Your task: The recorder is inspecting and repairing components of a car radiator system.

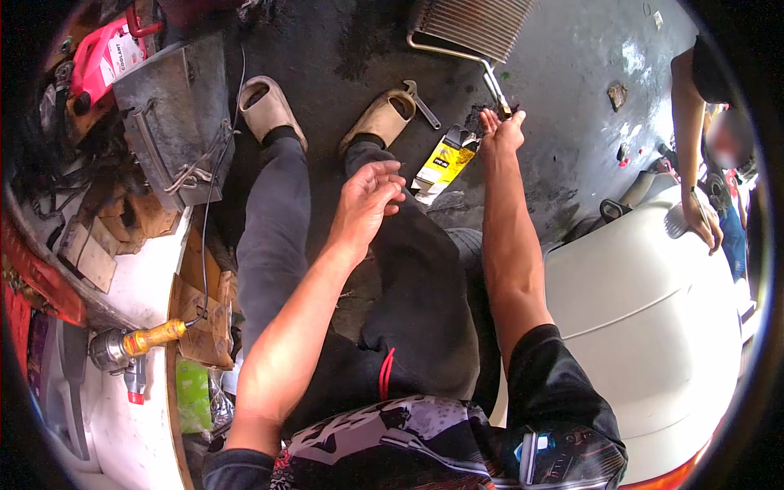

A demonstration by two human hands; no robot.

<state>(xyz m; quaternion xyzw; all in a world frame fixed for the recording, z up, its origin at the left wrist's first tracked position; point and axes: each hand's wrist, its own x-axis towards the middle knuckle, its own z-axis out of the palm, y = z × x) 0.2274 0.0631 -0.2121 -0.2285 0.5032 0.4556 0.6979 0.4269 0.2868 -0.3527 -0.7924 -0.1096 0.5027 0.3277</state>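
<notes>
My right hand is at the bent metal pipe of a finned heat-exchanger coil, its fingers closed about the pipe's end fitting. The coil lies on the dark floor in front of me. My left hand hovers over my right leg, fingers loosely bent and a little apart, with nothing visible in it. Between the hands, a torn yellow and black cardboard box rests on the floor. Near my right shoe lies a wrench.
At left are a yellow corded power tool, a grey metal box, a pink jug and cardboard pieces. A large white plastic body stands at right; another person's hand rests on it.
</notes>
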